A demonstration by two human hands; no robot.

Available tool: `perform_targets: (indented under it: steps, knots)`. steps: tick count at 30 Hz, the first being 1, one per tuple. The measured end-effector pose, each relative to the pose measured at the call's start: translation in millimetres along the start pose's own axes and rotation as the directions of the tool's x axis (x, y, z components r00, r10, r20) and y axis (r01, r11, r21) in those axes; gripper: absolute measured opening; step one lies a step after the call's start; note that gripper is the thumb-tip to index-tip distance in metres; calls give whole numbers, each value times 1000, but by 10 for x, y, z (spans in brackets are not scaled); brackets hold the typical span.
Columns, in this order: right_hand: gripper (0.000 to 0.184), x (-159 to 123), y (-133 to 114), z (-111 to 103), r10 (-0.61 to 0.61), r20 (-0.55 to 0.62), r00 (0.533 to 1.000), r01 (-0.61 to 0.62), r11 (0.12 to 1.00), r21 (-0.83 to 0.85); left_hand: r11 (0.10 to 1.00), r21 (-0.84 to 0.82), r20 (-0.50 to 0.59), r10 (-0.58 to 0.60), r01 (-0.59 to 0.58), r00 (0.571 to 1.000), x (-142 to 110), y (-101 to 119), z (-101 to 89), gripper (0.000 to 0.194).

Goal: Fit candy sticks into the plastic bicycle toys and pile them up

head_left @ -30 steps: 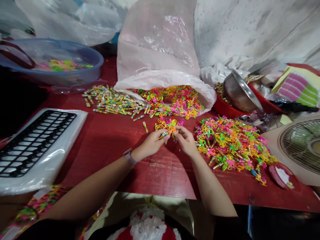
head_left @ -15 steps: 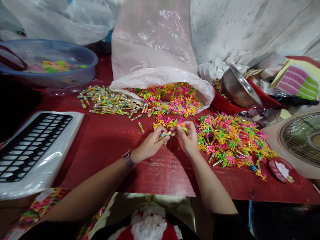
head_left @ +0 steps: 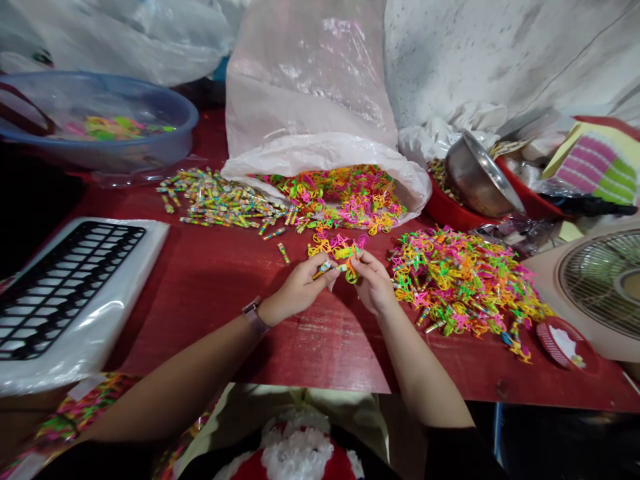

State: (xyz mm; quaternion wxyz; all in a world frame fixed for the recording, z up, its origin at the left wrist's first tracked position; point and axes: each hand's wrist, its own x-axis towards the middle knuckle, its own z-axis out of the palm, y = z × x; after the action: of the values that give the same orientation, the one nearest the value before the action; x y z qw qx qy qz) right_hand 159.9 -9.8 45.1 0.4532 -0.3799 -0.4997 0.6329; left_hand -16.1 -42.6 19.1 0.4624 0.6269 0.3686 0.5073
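Note:
My left hand (head_left: 300,289) pinches a small striped stick in clear wrapping (head_left: 325,267) between thumb and fingers. My right hand (head_left: 374,283) holds an orange and yellow plastic piece (head_left: 350,262), and the two hands nearly meet under it. Just beyond them lies a small heap of neon plastic shapes (head_left: 335,245). A larger heap (head_left: 463,283) sits to the right of my right hand. Further back, wrapped striped sticks (head_left: 220,202) are spread left of neon shapes (head_left: 340,199) spilling from a plastic bag (head_left: 310,87).
The work surface is a worn red table (head_left: 310,353). A blue plastic basin (head_left: 105,147) holding neon shapes stands back left, and a black grid on plastic sheeting (head_left: 75,293) lies left. A steel bowl (head_left: 480,177) rests in a red container back right, beside an electric fan (head_left: 605,283).
My right hand has turned and now shows the orange and yellow piece more clearly above the small heap. My left hand still pinches the striped stick, and the view has shifted slightly.

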Motion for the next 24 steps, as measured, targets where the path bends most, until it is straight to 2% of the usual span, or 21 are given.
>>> perform_targets:
  steps: [7,13,17,20,24]
  knots:
    - [33,-12,13,-39,-67,15,998,67,997,-29,999,-12,-2,-41,41,999,-14,-35,-13,33]
    - [34,-2,-6,-39,-1,71,997,3,1000,-25,999,-16,-37,-49,48,998,-25,-9,6,34]
    - [34,1,18,-38,-2,82,997,0,1000,22,998,62,-79,4,1,997,-38,-51,12,30]
    - [36,-13,85,-3,-97,26,995,99,993,-68,991,134,-93,30,-17,995,-32,-96,0,28]
    - [35,-20,208,96,-277,-88,957,247,933,-261,980,197,-105,-16,37,994,0,-128,17,29]
